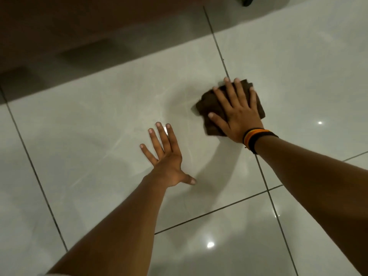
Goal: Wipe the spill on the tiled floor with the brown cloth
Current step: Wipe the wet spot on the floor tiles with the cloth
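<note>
A folded brown cloth (pixel 207 104) lies flat on the glossy pale tiled floor (pixel 89 120), right of centre, beside a dark grout line. My right hand (pixel 237 114) presses down on top of it with fingers spread, covering most of it; striped bands circle that wrist. My left hand (pixel 165 156) rests flat on the bare tile nearer to me and to the left, fingers apart, holding nothing. Faint wet smear streaks (pixel 179 102) show on the tile just left of the cloth.
A dark wooden piece of furniture (pixel 59 26) casts shadow over the floor at the far left and top. A black object (pixel 248 1) sits at the top edge. Grout lines cross the floor; ceiling lights reflect on the tiles at the lower right.
</note>
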{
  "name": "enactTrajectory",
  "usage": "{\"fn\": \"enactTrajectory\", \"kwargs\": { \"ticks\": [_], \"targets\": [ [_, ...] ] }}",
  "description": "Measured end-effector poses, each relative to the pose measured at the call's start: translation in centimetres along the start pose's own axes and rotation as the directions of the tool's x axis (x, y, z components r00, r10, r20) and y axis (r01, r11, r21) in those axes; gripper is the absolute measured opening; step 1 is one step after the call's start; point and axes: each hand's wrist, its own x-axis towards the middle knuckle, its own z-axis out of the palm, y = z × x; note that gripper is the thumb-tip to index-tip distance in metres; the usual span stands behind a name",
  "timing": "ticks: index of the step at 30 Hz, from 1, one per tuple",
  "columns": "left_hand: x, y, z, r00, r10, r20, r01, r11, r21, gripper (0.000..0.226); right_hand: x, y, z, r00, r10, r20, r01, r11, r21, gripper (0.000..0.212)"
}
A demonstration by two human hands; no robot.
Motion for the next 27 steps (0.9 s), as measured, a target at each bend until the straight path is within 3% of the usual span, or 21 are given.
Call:
{"fn": "enactTrajectory", "kwargs": {
  "ticks": [2, 4, 5, 8, 10, 13, 16, 18, 20, 22, 24, 25, 27],
  "targets": [
    [0.3, 0.0, 0.2, 1.0, 0.002, -0.007, -0.002, 1.0, -0.015, 0.182, 2.1, -2.0, -0.1, 0.973, 0.229, -0.018, -0.227, 0.971, 0.072, 0.08],
    [0.3, -0.2, 0.4, 1.0, 0.009, -0.022, -0.009, 1.0, -0.015, 0.184, 3.9, -4.5, -0.2, 0.942, 0.336, -0.029, -0.331, 0.937, 0.112, 0.084],
    [0.3, -0.3, 0.5, 1.0, 0.012, -0.027, -0.012, 1.0, -0.006, 0.184, 4.1, -5.4, 0.0, 0.956, 0.291, -0.041, -0.286, 0.953, 0.097, 0.084],
    [0.2, -0.2, 0.5, 0.999, 0.016, -0.045, -0.016, 1.0, 0.01, 0.182, 0.1, -5.9, 1.4, 0.995, -0.095, -0.042, 0.095, 0.995, -0.018, 0.081],
    [0.1, -0.1, 0.6, 0.998, 0.024, -0.053, -0.024, 1.0, 0.009, 0.182, -5.1, -4.8, 2.6, 0.987, -0.163, -0.008, 0.162, 0.986, -0.046, 0.078],
    [0.1, -0.3, 0.6, 0.998, 0.028, -0.051, -0.028, 1.0, 0.01, 0.184, -10.0, -0.9, 3.2, 0.992, 0.124, 0.007, -0.124, 0.992, 0.017, 0.076],
    [0.2, -0.3, 0.7, 0.999, 0.03, -0.045, -0.029, 0.999, 0.013, 0.185, -7.2, 0.4, 2.5, 0.859, 0.512, -0.018, -0.505, 0.851, 0.142, 0.079],
    [0.2, -0.4, 0.9, 0.998, 0.038, -0.051, -0.038, 0.999, 0.012, 0.185, -4.0, -1.4, 1.8, 0.793, 0.609, -0.022, -0.592, 0.778, 0.211, 0.083],
    [0.0, -0.5, 1.1, 0.996, 0.054, -0.072, -0.053, 0.998, 0.016, 0.184, -3.2, -4.1, 2.3, 0.873, 0.486, -0.036, -0.471, 0.862, 0.187, 0.083],
    [-0.3, -0.4, 1.3, 0.991, 0.066, -0.117, -0.067, 0.998, -0.004, 0.183, -6.5, -6.4, 3.6, 0.979, 0.199, -0.029, -0.196, 0.977, 0.084, 0.08],
    [-0.9, -0.6, 1.5, 0.976, 0.105, -0.19, -0.113, 0.993, -0.031, 0.182, -12.7, -7.5, 4.8, 0.998, 0.047, 0.029, -0.048, 0.998, 0.043, 0.078],
    [-1.2, -1.0, 1.8, 0.965, 0.136, -0.226, -0.147, 0.989, -0.031, 0.18, -16.3, -7.4, 5.5, 0.995, 0.081, 0.063, -0.084, 0.995, 0.047, 0.077],
    [-2.0, -2.7, 3.1, 0.947, 0.157, -0.28, -0.164, 0.986, -0.002, 0.18, -22.1, -5.7, 6.2, 0.945, 0.301, 0.128, -0.312, 0.948, 0.071, 0.08]
  ]
}}
